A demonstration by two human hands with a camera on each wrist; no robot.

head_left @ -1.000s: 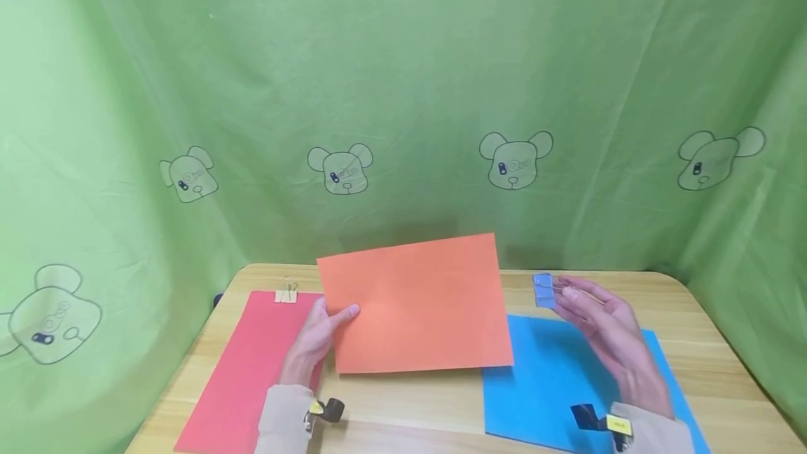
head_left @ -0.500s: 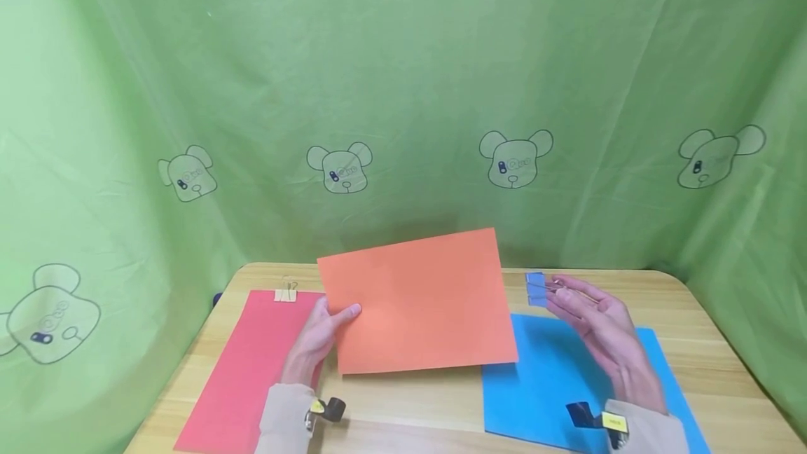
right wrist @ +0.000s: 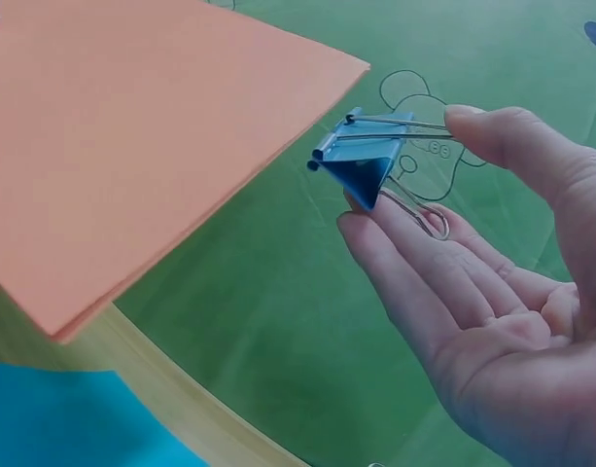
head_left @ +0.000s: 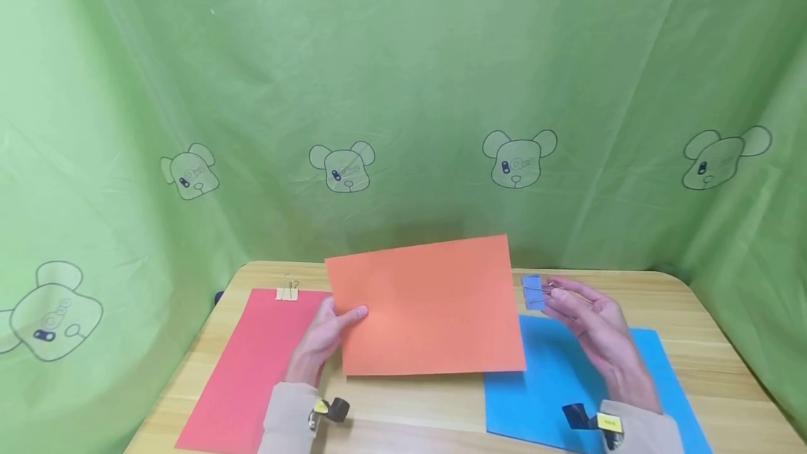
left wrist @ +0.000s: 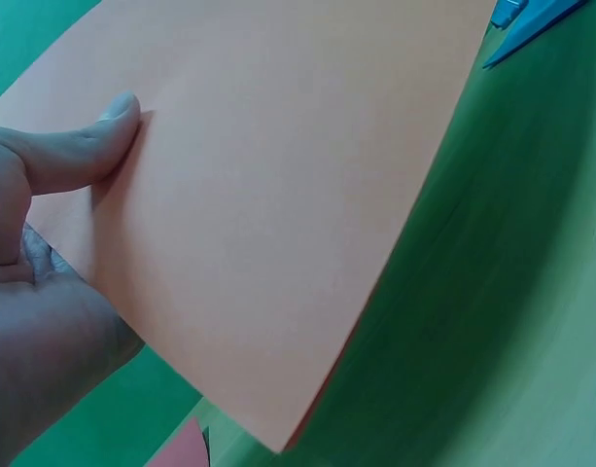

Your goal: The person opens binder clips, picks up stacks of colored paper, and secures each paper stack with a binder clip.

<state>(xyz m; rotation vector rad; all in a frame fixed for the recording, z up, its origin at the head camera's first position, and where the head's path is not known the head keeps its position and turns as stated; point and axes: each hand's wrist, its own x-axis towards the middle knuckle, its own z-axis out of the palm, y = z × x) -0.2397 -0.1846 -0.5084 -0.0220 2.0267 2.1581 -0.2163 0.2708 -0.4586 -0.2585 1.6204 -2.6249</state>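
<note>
My left hand grips a stack of orange paper by its left edge, thumb on the front face, tilted up above the table. In the right wrist view the edge of the orange paper shows more than one layer. My right hand pinches a blue binder clip by its wire handles between thumb and fingers. The mouth of the binder clip faces the right edge of the orange paper, with a small gap between them.
Red paper lies on the left of the wooden table, with a pale yellow binder clip on its far edge. Blue paper lies on the right. A green curtain hangs behind and at both sides.
My right hand has carried the blue binder clip a little left, closer to the orange paper. The orange paper has shifted slightly right in my left hand's grip.
</note>
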